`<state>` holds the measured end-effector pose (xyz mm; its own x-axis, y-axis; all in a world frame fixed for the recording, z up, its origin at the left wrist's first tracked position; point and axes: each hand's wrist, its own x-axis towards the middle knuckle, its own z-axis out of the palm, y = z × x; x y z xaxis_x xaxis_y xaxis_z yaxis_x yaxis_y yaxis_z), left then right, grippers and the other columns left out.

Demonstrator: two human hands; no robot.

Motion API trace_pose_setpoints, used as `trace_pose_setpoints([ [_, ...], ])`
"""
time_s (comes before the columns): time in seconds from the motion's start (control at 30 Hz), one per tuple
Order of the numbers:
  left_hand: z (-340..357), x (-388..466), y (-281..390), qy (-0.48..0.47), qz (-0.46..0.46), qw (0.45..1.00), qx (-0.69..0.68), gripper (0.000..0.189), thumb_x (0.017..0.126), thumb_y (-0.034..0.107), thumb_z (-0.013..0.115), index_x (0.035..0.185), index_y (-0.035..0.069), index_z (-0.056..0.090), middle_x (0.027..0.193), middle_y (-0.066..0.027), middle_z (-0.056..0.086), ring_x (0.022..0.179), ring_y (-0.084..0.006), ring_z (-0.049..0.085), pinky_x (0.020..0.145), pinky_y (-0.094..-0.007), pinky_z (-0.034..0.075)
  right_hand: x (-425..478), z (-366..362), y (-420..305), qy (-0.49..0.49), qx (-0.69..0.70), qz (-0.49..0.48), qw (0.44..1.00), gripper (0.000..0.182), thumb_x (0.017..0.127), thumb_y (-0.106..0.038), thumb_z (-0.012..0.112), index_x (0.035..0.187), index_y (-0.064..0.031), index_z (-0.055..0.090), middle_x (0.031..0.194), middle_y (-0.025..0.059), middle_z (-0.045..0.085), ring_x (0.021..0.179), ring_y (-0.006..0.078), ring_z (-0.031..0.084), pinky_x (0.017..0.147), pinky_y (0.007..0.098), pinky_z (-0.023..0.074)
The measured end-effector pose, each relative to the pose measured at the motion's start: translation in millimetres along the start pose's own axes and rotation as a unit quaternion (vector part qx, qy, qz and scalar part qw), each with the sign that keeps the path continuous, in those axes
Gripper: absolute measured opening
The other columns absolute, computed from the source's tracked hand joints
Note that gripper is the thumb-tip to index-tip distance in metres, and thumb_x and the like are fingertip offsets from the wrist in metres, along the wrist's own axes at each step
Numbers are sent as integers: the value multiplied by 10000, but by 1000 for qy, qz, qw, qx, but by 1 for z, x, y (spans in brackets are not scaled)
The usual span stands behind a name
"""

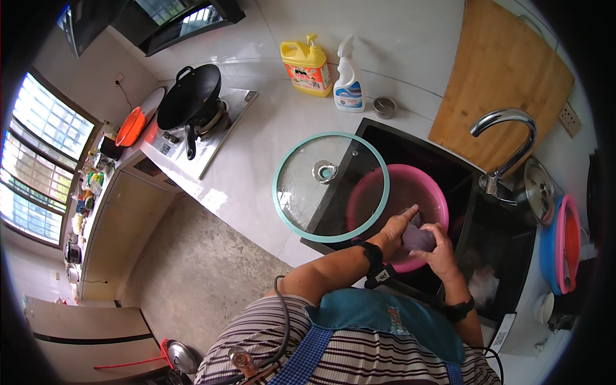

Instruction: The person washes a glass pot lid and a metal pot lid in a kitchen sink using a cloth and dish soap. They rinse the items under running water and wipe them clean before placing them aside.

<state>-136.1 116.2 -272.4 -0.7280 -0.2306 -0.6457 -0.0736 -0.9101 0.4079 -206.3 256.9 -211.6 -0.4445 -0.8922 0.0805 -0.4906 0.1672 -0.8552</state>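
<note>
A wet purple-grey cloth is bunched between my two hands over a pink plastic basin. My left hand presses against its left side, with a finger extended along the top. My right hand curls its fingers and thumb around the right side. Murky water fills part of the basin, which sits inside a black sink. To the left, a glass lid with a mint-green rim lies across the counter and the sink edge, covering part of the basin from view.
A chrome faucet arches over the sink by a wooden cutting board. A yellow pump jug and a white spray bottle stand along the wall. A black wok is on the stove. Stacked basins lean at right.
</note>
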Motion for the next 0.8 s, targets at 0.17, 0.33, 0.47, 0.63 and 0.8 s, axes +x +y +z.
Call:
trace_pose_setpoints([
  [0.17,29,-26,14,-3,59,998,17,440,847,338,654,1152,49,522,1034,-107,608,876,-217,609,795,-361,500,10,26,66,283,271,43,919,321,837,-245,676,1041,-19,573,984,66,602,900,187,578,824,298,460],
  [0.33,44,-30,1,-21,221,958,182,226,842,224,656,974,43,622,867,-77,626,802,-188,610,729,-318,508,16,24,57,241,502,244,794,372,909,-354,563,1098,-33,567,1036,78,603,911,176,601,813,295,500],
  [0.47,49,-32,-2,-30,419,786,453,204,801,210,688,888,36,626,838,-133,601,760,-242,608,681,-336,489,13,20,110,123,578,261,763,346,912,-345,542,1085,-46,549,971,71,608,874,186,615,761,304,529],
  [0.63,45,-30,-7,-112,470,686,544,226,755,236,696,868,51,631,881,-135,614,799,-318,605,698,-380,490,15,12,63,35,634,303,710,330,931,-328,483,1133,-69,514,1023,81,577,904,182,598,773,313,518],
  [0.8,43,-37,-4,-150,463,620,615,254,740,249,685,926,84,637,934,-123,616,848,-330,606,736,-383,505,11,4,71,7,612,358,705,353,955,-316,449,1214,-80,494,1133,97,555,995,167,568,845,313,487],
])
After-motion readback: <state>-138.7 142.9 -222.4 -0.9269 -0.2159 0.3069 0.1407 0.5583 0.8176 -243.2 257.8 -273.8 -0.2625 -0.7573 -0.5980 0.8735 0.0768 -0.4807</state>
